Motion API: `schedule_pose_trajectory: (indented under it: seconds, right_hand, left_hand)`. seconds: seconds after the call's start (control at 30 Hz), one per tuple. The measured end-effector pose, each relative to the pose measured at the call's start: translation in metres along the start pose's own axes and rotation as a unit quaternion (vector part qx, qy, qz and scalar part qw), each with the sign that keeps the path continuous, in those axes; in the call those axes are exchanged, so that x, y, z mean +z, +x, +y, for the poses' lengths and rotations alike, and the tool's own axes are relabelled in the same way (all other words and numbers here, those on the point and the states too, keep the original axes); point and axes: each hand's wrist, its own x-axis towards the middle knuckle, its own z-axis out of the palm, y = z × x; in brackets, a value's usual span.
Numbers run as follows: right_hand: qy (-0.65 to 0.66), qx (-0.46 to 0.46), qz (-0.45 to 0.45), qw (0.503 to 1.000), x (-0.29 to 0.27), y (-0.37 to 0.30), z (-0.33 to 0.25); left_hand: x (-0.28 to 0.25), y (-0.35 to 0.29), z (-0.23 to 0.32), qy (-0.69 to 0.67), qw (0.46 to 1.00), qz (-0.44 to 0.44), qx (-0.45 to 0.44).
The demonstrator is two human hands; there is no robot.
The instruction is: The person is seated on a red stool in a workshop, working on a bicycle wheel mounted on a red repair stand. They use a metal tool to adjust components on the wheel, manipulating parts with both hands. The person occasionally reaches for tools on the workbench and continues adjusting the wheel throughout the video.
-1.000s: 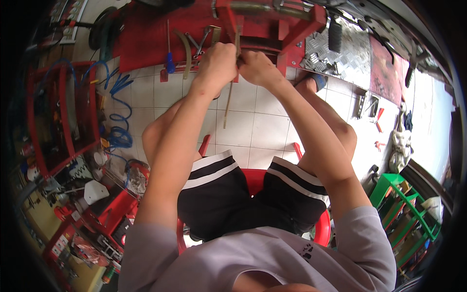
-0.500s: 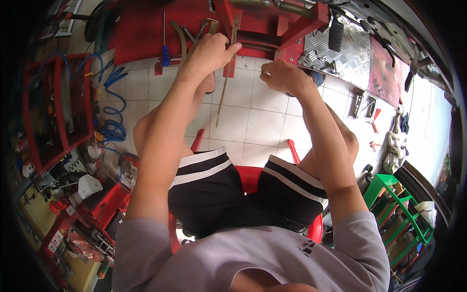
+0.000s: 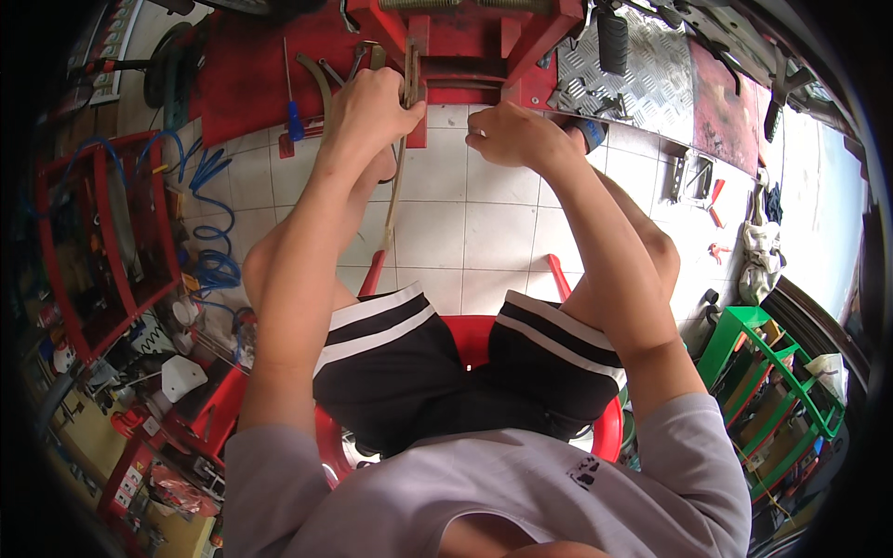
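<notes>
At twelve o'clock in the view, your left hand point(image 3: 372, 102) is clenched around a long flat bar point(image 3: 400, 167), gripping it near its upper end, where it meets the red machine frame point(image 3: 465, 37). From your fist the bar slopes down toward six o'clock over the white tiled floor point(image 3: 465, 223), ending near your left knee. Your right hand point(image 3: 507, 135) sits at about one o'clock, just beside the frame's lower edge, fingers curled and pinched together; whether anything is held between them cannot be told.

You are seated on a red plastic chair point(image 3: 465, 339), in black shorts with white stripes. At eleven o'clock, a blue-handled screwdriver point(image 3: 291, 102) and some curved metal tools point(image 3: 321, 79) lie on the red platform. At nine o'clock, a coiled blue air hose point(image 3: 209, 232) hangs beside a red tool cart point(image 3: 93, 251). At one to two o'clock lies a sheet of metal tread plate point(image 3: 651, 65), and at four o'clock stands a green rack point(image 3: 763, 372).
</notes>
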Motion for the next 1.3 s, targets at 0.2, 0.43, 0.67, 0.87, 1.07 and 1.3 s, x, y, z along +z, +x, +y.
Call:
schedule_pose_trajectory:
  seconds: [0.2,0.43,0.67,0.87,1.07,1.3]
  right_hand:
    - [-0.01,-0.017,-0.035,0.999,-0.005,-0.002,-0.005]
    - [-0.006,-0.011,-0.031,0.999,0.002,0.005,0.001]
    - [-0.005,-0.006,-0.028,1.0,0.003,0.005,0.0]
    - [-0.005,-0.001,-0.032,0.999,0.005,0.006,0.008]
    - [-0.04,-0.07,-0.021,0.996,0.003,0.009,-0.004]
    - [-0.018,-0.006,-0.056,0.998,0.015,0.015,0.005]
  left_hand:
    - [0.003,-0.003,0.001,0.012,0.999,0.035,0.014]
    - [0.001,-0.002,0.008,0.005,1.0,0.006,-0.023]
    - [0.004,-0.002,0.001,0.008,1.0,0.026,0.005]
    - [0.007,0.003,0.005,-0.001,1.0,-0.015,0.005]
    - [0.014,-0.011,-0.01,0.01,0.999,-0.04,-0.01]
    - [0.013,-0.012,0.008,-0.023,0.998,-0.061,-0.013]
